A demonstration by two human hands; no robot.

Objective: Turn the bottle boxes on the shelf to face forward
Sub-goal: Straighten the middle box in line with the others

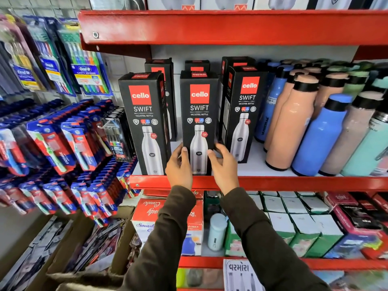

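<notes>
- Your left hand (pixel 178 164) clasps the lower left edge of the middle bottle box (pixel 198 122), thumb laid across its front.
- Your right hand (pixel 223 164) cups the lower right edge of that box; fingers curl behind it (their tips are hidden).
- The middle bottle box stands upright at the shelf's (pixel 273 182) front lip, logo facing you.
- At its 9 o'clock stands the left bottle box (pixel 144 122); at 3 o'clock, the right bottle box (pixel 243 114), front angled slightly.
- Loose bottles (pixel 294 127) crowd further toward 3 o'clock.
</notes>
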